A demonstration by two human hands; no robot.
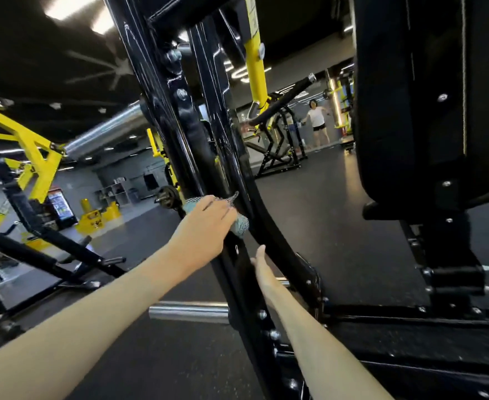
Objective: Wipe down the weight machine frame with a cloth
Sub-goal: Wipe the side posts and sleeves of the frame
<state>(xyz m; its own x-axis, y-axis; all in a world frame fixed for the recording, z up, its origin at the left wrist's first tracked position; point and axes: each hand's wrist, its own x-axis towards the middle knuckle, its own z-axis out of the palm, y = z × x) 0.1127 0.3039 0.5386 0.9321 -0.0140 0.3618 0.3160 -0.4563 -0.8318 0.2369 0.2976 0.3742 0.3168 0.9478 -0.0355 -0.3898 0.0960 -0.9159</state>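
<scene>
1. The person stands close to the black weight machine frame [213, 116], both bare arms stretched out to it.
2. The left hand [205, 223] lies flat on a light blue-grey cloth [241, 225] and presses it on the glossy upright post of the frame. Its fingers are nearly straight and pressed together, and the cloth comes out above the knuckles and past the fingertips.
3. The right hand [262, 268] is lower, just beside the same post and touching its side. It holds nothing. I see it from the edge, straight and narrow, with the fingers together as far as they show.
4. A chrome bar [188, 311] sticks out to the left from the lower frame, under the left forearm.
5. A big black pad [410, 96] hangs at the right.
6. A yellow and black machine [35, 157] stands at the left on the dark rubber floor [338, 212].
7. Far behind, another person in a white top [318, 118] stands near more equipment.
</scene>
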